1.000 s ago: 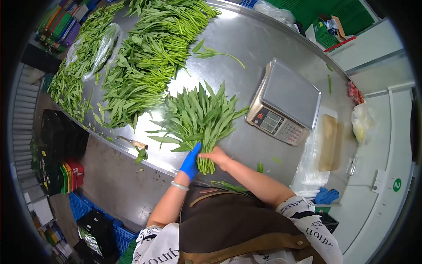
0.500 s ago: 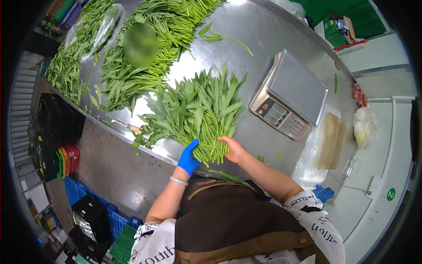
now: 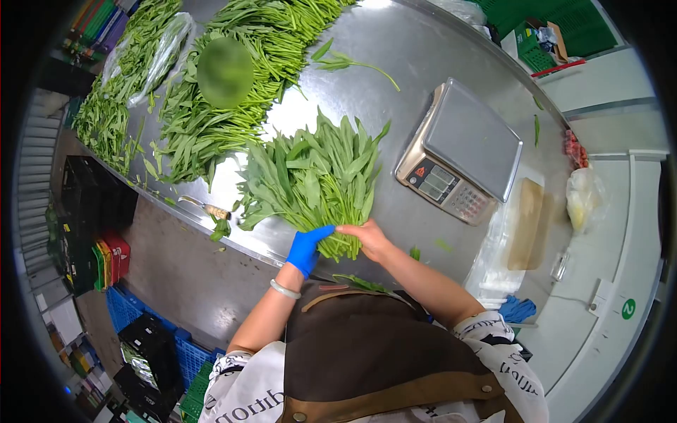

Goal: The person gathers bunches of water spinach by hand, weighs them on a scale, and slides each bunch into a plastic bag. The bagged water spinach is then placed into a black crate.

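A bunch of water spinach (image 3: 314,176) lies on the metal table with its leaves pointing away from me and its cut stems toward me. My left hand (image 3: 307,250), in a blue glove, closes round the left side of the stems, thumb laid across the top. My bare right hand (image 3: 370,240) grips the same stems from the right, and the two thumbs meet over them. The fingers under the bunch are hidden. Left of the bunch, near the table edge, rests a small knife (image 3: 206,206) with a light handle.
A large pile of water spinach (image 3: 282,67) covers the far left of the table, beside a clear plastic bag (image 3: 163,56). A digital scale (image 3: 469,144) stands to the right. Plastic sheets (image 3: 490,254), a tan block (image 3: 527,229) and a blue glove (image 3: 517,309) lie farther right.
My left thumb has swung across the stems to meet my right thumb. The bunch is gathered tighter, and its left leaves have drawn in, away from the knife.
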Demonstrator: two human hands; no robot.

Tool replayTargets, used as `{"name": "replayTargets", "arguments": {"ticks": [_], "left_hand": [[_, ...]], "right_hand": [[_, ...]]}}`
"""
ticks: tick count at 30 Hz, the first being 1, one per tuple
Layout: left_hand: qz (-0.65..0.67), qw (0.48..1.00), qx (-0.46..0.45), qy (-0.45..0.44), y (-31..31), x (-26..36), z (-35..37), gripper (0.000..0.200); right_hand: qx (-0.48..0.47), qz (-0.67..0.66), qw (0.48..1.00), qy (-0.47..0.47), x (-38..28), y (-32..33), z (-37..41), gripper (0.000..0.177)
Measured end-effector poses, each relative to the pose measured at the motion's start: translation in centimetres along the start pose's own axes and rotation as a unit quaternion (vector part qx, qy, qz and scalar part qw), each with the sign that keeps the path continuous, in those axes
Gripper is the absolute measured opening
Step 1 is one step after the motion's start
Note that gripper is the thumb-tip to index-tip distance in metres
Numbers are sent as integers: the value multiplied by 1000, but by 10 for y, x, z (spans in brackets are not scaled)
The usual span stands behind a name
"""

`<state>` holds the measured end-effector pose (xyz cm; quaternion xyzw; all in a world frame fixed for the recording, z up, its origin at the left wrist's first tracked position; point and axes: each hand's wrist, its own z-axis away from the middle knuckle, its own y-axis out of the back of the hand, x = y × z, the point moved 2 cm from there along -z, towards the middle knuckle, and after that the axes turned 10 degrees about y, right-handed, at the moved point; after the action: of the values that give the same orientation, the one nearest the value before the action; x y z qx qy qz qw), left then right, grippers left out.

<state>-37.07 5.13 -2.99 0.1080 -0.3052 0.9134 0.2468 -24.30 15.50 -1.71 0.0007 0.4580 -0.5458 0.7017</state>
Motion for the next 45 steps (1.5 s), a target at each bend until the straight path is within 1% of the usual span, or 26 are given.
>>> {"name": "replayTargets", "arguments": {"ticks": [1,4,8,11,13,15,17,19,20,21,22,23,25,27,29,30,31,33,34,37,38,41,42,43,44,45], "left_hand": [[-21,1000,-3,-23,-12,6,5,43],[-105,991,-4,-88,-52,19,12,43],[-235,958,-62,-152,-141,48,13,42],[-368,916,-112,-118,-230,67,8,38],[-485,856,-146,-103,-287,68,-10,43],[-453,830,-234,-224,-338,58,-29,44],[-482,816,-284,-146,-377,54,-49,46],[-453,855,-252,9,-378,28,-108,44],[-427,872,-228,82,-377,18,-126,44],[-398,882,-201,151,-374,7,-150,43],[-361,896,-234,106,-357,-13,-190,42],[-357,901,-225,102,-361,-12,-186,44],[-347,911,-196,103,-365,-6,-161,47],[-377,910,-163,62,-361,4,-144,51],[-415,900,-132,5,-346,15,-133,58],[-389,911,-136,-26,-330,15,-143,70],[-389,912,-111,-64,-309,12,-149,72],[-387,910,-59,-137,-307,16,-118,77],[-398,898,-50,-178,-304,15,-117,71],[-555,786,-86,-260,-289,5,-139,65],[-606,716,-84,-338,-290,3,-138,60],[-667,637,-67,-381,-281,9,-130,59],[-636,678,-72,-362,-277,14,-122,53],[-617,691,-72,-371,-267,18,-120,51],[-596,703,-71,-380,-252,23,-117,49],[-575,716,-69,-390,-237,26,-112,48]], "right_hand": [[0,5,1000,15,-10,-3,4,44],[29,10,989,147,-38,2,19,45],[64,21,958,280,-101,26,45,45],[116,52,920,372,-155,68,65,44],[148,48,892,425,-191,96,77,41],[178,34,889,421,-228,119,96,38],[192,-2,896,401,-248,150,94,36],[190,-63,909,366,-245,198,74,35],[198,-56,940,271,-241,218,65,39],[227,-5,938,261,-229,235,54,40],[255,49,932,252,-216,249,40,42],[282,101,924,239,-209,257,32,43],[322,142,900,258,-213,253,49,47],[379,245,854,260,-214,259,72,49],[477,309,772,285,-205,278,95,50],[507,280,750,320,-204,290,104,51],[535,251,726,352,-200,300,112,53],[542,200,735,356,-190,325,107,51],[544,174,738,358,-184,333,103,51],[502,228,797,245,-185,315,89,50],[542,262,756,259,-174,318,81,50],[396,125,862,291,-164,337,109,52],[430,246,820,288,-164,349,121,52],[497,394,721,281,-158,367,133,54],[545,527,595,266,-149,382,146,57],[558,612,530,180,-149,387,163,58]]}}
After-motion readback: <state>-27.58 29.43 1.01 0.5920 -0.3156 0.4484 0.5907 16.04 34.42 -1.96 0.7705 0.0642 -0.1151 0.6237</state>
